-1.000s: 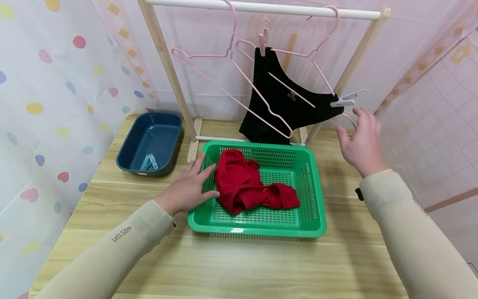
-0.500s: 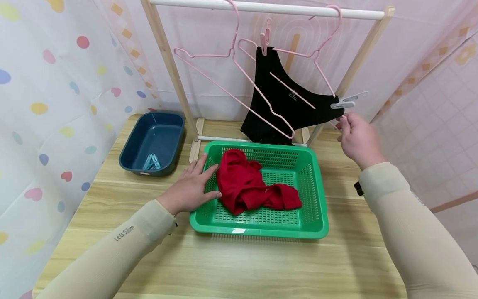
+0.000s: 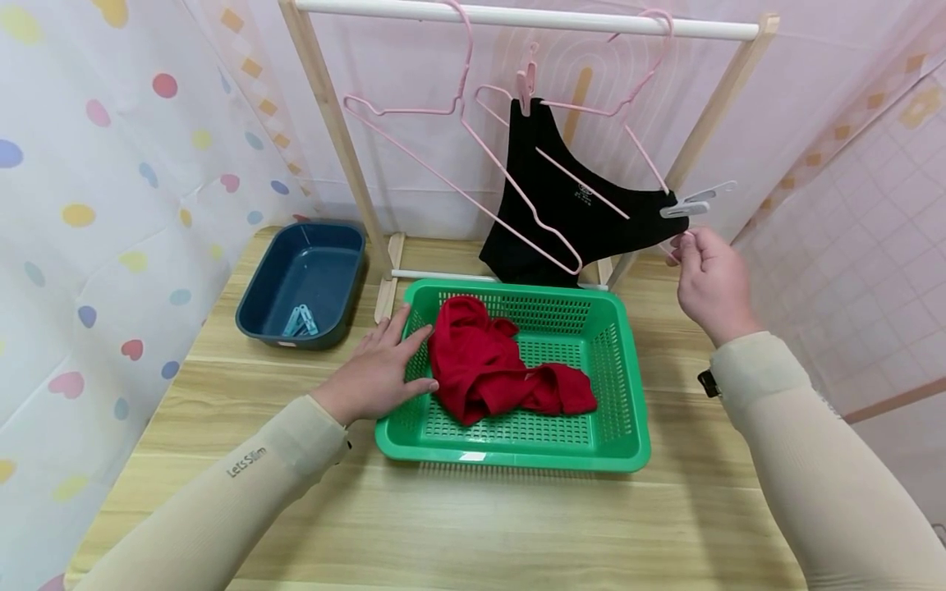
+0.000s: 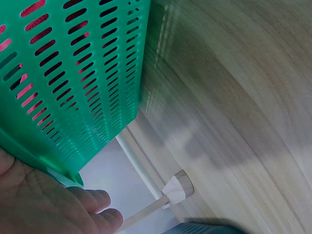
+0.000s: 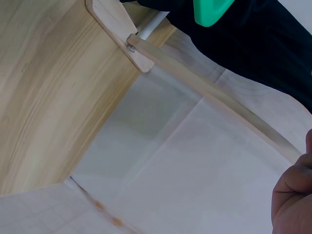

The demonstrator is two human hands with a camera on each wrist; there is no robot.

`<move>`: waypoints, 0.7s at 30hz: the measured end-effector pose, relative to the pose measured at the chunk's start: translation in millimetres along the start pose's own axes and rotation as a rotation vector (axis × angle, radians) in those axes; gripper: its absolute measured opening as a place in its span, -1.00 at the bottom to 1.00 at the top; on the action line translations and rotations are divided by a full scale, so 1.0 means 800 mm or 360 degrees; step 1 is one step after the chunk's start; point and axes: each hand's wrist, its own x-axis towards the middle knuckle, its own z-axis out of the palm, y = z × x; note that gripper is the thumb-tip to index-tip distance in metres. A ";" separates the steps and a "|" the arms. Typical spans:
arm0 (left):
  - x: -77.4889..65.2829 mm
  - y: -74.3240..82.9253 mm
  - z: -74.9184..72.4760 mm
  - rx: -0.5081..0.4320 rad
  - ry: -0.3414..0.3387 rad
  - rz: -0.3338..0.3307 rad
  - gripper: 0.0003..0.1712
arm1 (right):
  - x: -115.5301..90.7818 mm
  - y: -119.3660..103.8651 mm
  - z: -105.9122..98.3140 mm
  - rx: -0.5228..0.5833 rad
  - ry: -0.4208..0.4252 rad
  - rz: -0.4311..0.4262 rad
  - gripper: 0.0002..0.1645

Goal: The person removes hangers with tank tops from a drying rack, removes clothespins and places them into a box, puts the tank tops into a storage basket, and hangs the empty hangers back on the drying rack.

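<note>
Left hand [image 3: 380, 371] resting open-fingered on near-left rim of green basket [image 3: 628, 394], red cloth [image 3: 495, 365] lying just beside fingertips | right hand [image 3: 705, 275] pinching hanger tip just below grey clip [image 3: 691, 203] on black garment [image 3: 569, 205] | bench [image 3: 473, 525] lying beneath both hands

We count two pink hangers [image 3: 458, 156] on one rack [image 3: 517, 16], two pegs [image 3: 691, 205] on one black garment [image 3: 569, 205], one green basket [image 3: 628, 427] holding one red cloth [image 3: 488, 365], one blue tub [image 3: 266, 287] with pegs inside, and two hands [image 3: 377, 369].
</note>
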 end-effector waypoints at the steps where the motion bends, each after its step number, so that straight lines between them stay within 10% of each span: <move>1: 0.000 0.000 0.000 0.0000 -0.0001 -0.0001 0.05 | 0.000 0.000 0.000 0.0019 0.0010 0.0009 -0.49; 21: -0.002 0.002 -0.003 -0.0018 -0.0007 0.0005 0.04 | -0.014 -0.002 -0.009 0.0178 0.0142 0.0045 -0.51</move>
